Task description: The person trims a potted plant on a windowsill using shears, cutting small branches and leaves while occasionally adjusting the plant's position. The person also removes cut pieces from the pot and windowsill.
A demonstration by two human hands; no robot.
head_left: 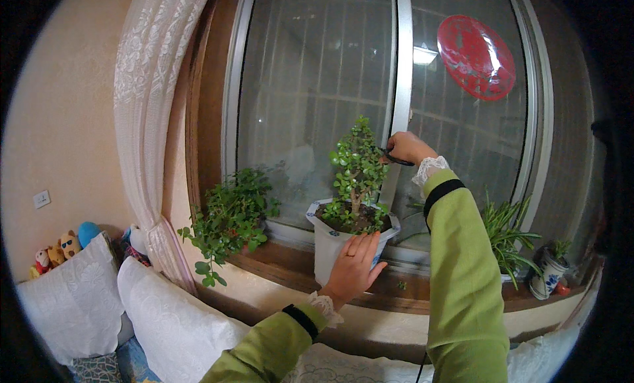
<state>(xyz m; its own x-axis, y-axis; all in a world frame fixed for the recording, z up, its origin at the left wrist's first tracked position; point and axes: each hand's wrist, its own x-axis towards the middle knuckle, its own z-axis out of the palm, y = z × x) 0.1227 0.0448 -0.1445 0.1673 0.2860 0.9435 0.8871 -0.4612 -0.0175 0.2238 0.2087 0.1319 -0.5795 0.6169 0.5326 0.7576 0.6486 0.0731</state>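
Note:
A small leafy shrub with a woody stem grows in a white hexagonal pot with blue decoration, standing on the windowsill. My left hand lies against the front of the pot, fingers stretched out over its wall near the rim. Up at the right side of the foliage, my right hand is closed round a pair of black scissors. Their tips point left into the leaves, and I cannot tell whether the blades touch a twig. A small green sprig lies on the sill right of the pot.
A bushy plant stands left on the wooden sill; a spiky plant and a small blue-and-white pot are to the right. Behind is the sliding window. A lace curtain hangs left; white-covered sofa backs stand below.

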